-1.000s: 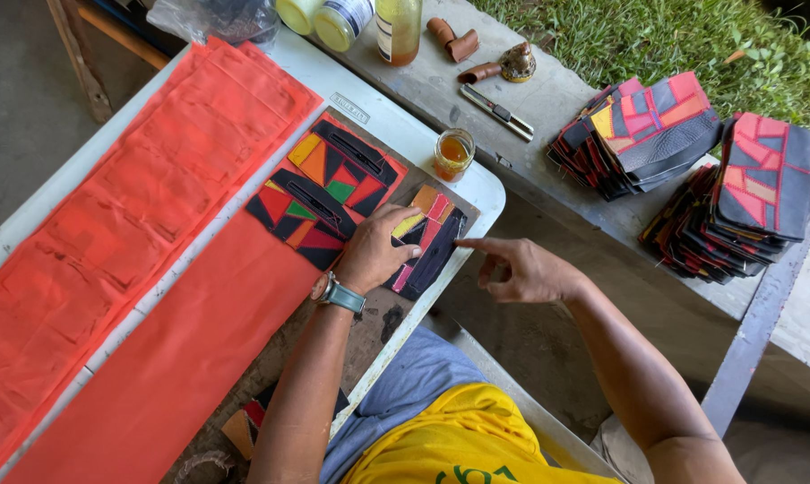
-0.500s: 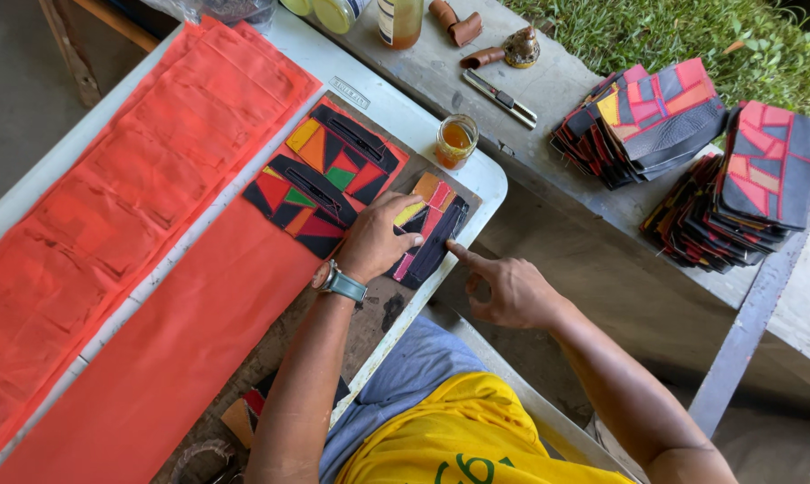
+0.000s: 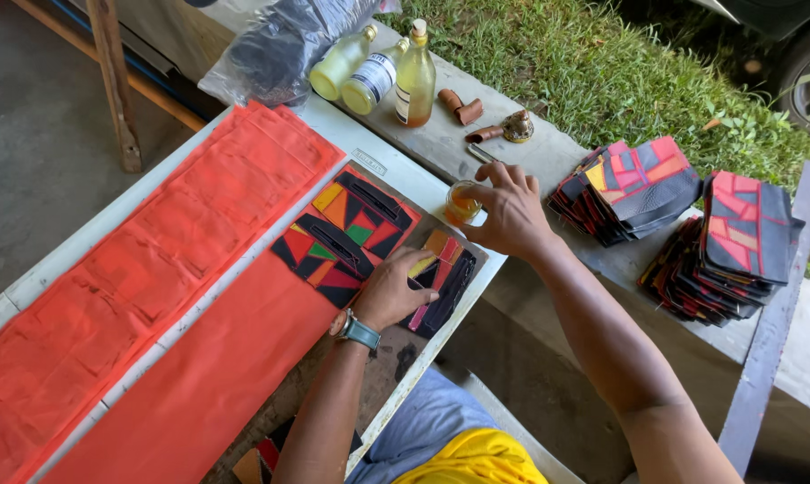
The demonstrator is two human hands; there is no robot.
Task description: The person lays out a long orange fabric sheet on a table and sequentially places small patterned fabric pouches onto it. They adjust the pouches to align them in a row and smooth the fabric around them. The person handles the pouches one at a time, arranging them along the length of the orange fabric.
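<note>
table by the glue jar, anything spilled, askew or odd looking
Nothing looks spilled or damaged. The small jar of amber liquid stands upright under the right hand, close to the table's edge. The left hand presses a patchwork piece flat. Two bottles lie on their sides by the upright one, with no leak visible.

Small patchwork piece of black, orange, pink and yellow fabric panels with a black strip (image 3: 443,285): lies flat at the white worktop (image 3: 405,175) corner nearest me, pinned under my left hand (image 3: 392,291). Small round glass jar of amber liquid (image 3: 461,203): upright, open, at the worktop's far edge just beyond the patchwork piece, my right hand's fingers (image 3: 490,193) touching its rim.
</note>
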